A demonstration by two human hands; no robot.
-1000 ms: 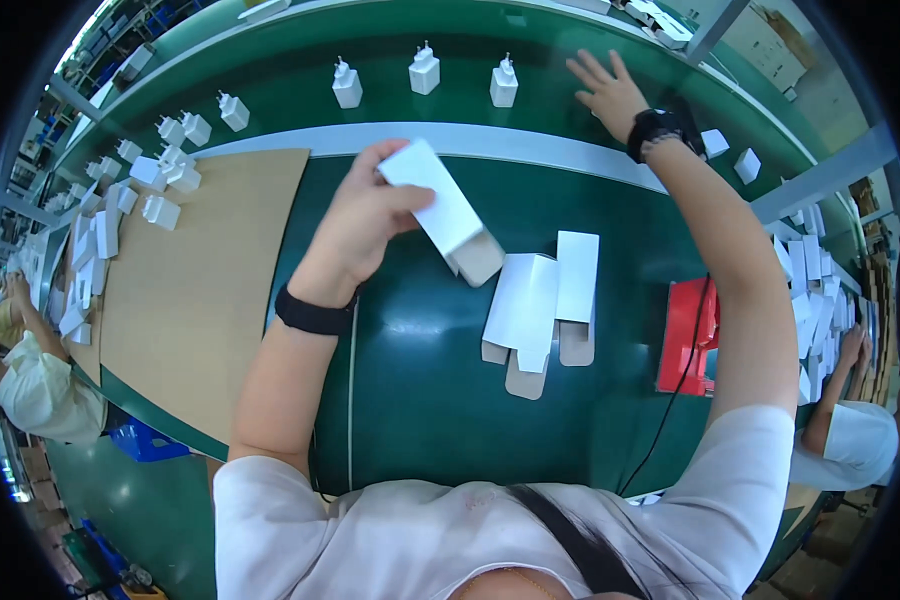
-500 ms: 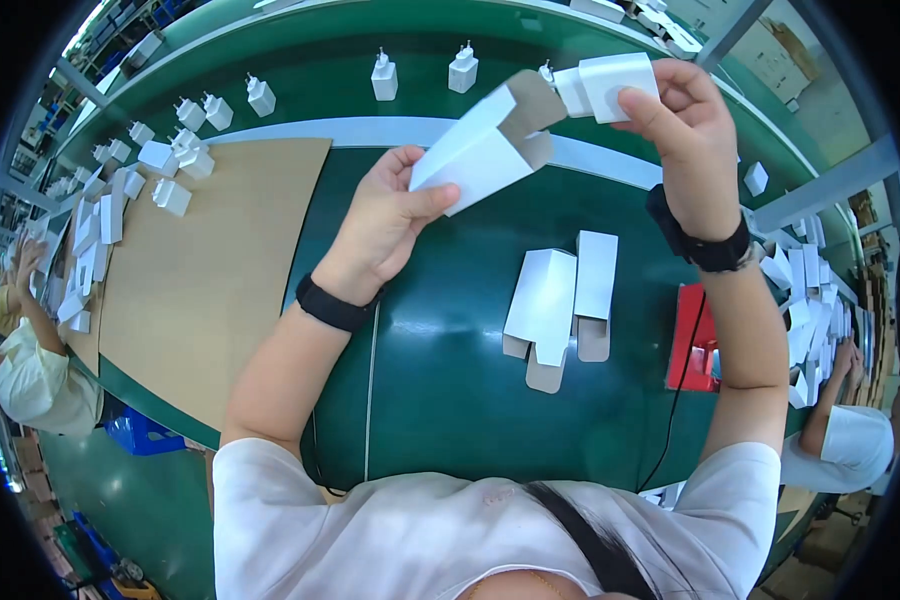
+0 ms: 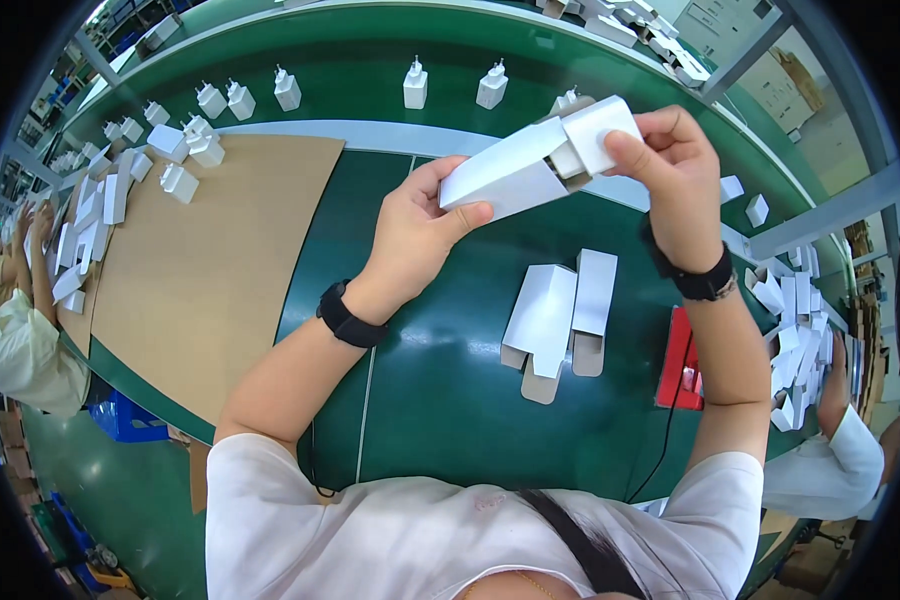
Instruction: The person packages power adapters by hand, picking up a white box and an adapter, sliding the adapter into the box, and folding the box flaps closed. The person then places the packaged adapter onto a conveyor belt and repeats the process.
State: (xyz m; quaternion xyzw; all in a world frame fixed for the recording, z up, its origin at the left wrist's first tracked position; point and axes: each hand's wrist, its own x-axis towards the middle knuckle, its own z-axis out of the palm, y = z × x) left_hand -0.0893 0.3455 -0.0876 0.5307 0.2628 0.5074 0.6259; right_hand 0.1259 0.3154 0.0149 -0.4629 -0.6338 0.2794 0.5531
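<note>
My left hand [image 3: 417, 228] grips a white carton [image 3: 502, 172] by its closed end, with the thumb on its lower side. The carton tilts up to the right. My right hand [image 3: 678, 165] pinches a white plug charger [image 3: 598, 134] between thumb and fingers. The charger's narrower end is partly inside the carton's open mouth; its wide end stands out. Below my hands, two more white cartons, a wider one [image 3: 547, 308] and a narrower one [image 3: 595, 290], lie side by side on the green table [image 3: 450, 420], flaps pointing toward me.
Several white plug chargers [image 3: 415, 84] stand along the green far strip. A brown cardboard sheet [image 3: 210, 270] covers the left side, with white cartons [image 3: 90, 215] piled beyond. On the right are a red holder [image 3: 676, 365], a black cable [image 3: 670, 425] and piled cartons [image 3: 800, 310]. Co-workers sit on both sides.
My right hand has moved the charger down and left, and its end has gone into the carton's open mouth. The carton has shifted a little right and tilts less steeply.
</note>
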